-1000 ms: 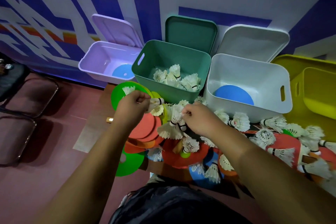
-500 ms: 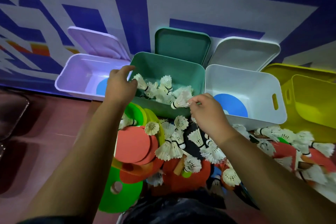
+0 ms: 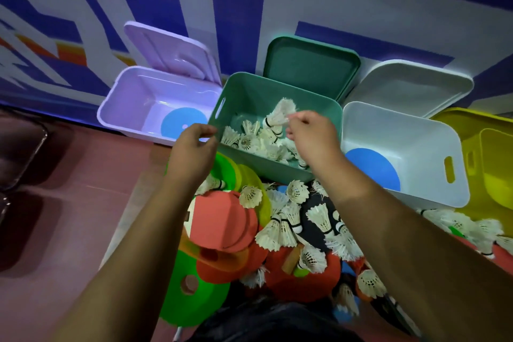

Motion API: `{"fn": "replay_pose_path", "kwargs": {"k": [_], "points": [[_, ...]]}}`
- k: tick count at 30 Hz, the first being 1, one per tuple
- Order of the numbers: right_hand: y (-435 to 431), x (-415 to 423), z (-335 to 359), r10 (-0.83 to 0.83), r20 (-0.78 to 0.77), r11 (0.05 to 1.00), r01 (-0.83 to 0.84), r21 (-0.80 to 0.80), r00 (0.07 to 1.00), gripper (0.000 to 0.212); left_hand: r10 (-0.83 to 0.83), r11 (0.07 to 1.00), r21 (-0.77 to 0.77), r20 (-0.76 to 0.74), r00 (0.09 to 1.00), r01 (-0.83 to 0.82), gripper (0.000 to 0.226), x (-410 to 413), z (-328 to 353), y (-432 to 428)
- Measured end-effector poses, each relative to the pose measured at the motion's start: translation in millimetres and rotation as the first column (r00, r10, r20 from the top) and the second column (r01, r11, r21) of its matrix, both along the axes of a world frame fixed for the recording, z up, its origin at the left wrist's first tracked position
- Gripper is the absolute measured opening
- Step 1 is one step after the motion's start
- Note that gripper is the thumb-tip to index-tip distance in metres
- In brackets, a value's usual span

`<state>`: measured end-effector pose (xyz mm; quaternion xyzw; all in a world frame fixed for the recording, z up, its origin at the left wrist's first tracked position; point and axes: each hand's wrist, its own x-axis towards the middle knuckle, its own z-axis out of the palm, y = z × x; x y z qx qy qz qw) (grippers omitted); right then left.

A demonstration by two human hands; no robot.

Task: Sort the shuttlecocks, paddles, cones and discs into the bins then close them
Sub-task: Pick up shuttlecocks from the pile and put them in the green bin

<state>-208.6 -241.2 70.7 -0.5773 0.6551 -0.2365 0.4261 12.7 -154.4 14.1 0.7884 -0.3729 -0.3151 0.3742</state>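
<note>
Left hand (image 3: 194, 147) just emptied out, fingers loose, nothing in it, by the near corner of the green bin (image 3: 258, 91). Right hand (image 3: 312, 134) is over the bin with a shuttlecock (image 3: 280, 115) at its fingertips. It's too blurry to tell if still pinched. Loads more under both wrists.

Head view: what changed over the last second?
Both hands moved from the pile forward to the teal plastic bin. The left hand let go of its shuttlecock. The right hand has a white feather shuttlecock at its fingertips over the bin; grip unclear. Open lids and blue discs are unchanged.
</note>
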Motion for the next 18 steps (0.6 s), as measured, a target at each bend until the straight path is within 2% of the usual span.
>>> {"fn": "replay_pose_path", "kwargs": {"k": [4,7,10,13,15,18], "points": [[-27.5,31.6,4.9,0.058,-0.016,0.998,-0.058,-0.021,0.998,0.044,0.034,0.998,0.049,-0.06,0.998,-0.031,0.021,22.9,-6.3,15.7],[-21.5,41.0,-5.1,0.104,-0.039,0.994,-0.105,-0.007,0.994,0.035,0.051,0.993,0.108,-0.04,0.998,-0.046,0.024,37.0,-19.8,25.4],[-2.3,42.8,-17.4,0.135,-0.042,0.991,-0.135,0.014,0.99,0.023,0.016,0.985,0.169,0.048,0.999,-0.024,0.025,41.0,-31.7,32.8],[19.1,42.1,-22.7,0.167,-0.043,0.985,-0.169,-0.046,0.985,0.02,-0.054,0.959,0.282,0.115,0.992,0.019,0.034,38.8,-46.1,37.9],[32.5,41.8,-23.5,0.213,-0.039,0.973,-0.215,-0.083,0.976,0.018,-0.09,0.944,0.325,0.086,0.992,0.057,0.043,34.9,-59.2,39.8],[49.2,40.6,-25.2,0.292,-0.019,0.954,-0.293,-0.065,0.956,0.017,-0.117,0.93,0.356,0.068,0.991,0.086,0.078,28.7,-78.7,41.3]]}}
